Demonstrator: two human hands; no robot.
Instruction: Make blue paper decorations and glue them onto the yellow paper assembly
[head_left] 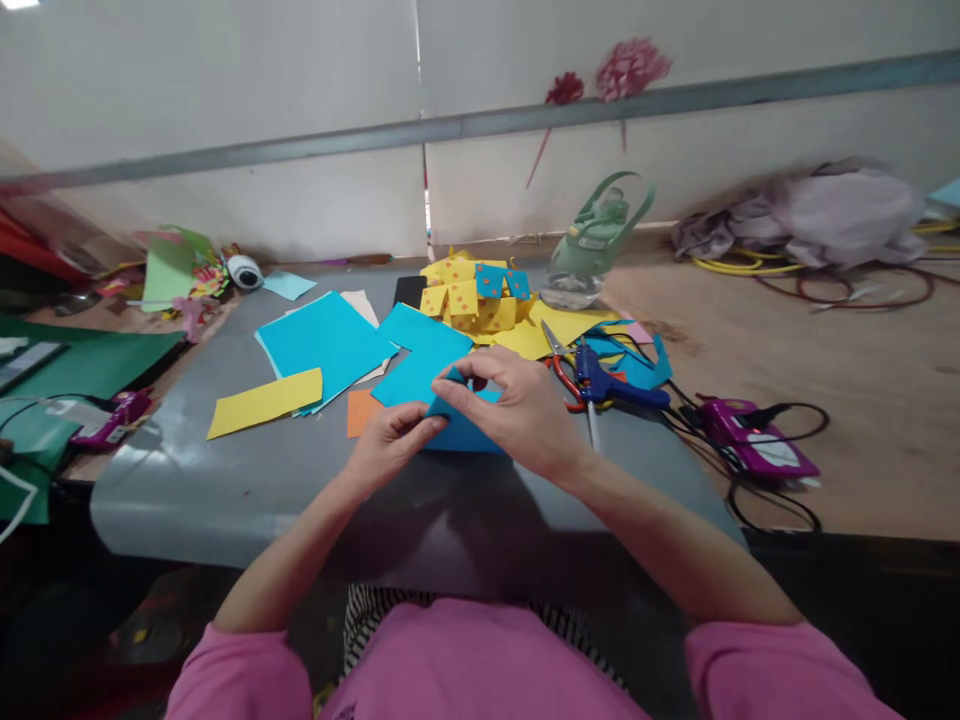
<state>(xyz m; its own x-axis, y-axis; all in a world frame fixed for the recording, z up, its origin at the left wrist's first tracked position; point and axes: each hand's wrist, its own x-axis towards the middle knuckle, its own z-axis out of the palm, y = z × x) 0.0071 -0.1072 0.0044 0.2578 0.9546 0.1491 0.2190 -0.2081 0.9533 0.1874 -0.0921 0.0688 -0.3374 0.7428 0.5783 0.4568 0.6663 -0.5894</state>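
A blue paper sheet [416, 385] lies on the grey work surface [225, 480] in front of me, partly folded. My left hand [390, 442] pinches its near left corner. My right hand [517, 405] curls over the fold from the right, fingers pressed on the paper. Both hands meet at the folded edge. More blue sheets [322, 340] and a yellow strip [264, 402] lie to the left. An orange scrap [361, 412] pokes out beside my left hand.
Scissors [562, 365] and a blue glue gun [615, 385] lie right of my hands, a purple glue gun [754, 440] with black cables further right. Yellow and blue dotted paper pieces [472, 295] pile behind. Green paper [90, 365] and another purple glue gun [112, 420] sit left.
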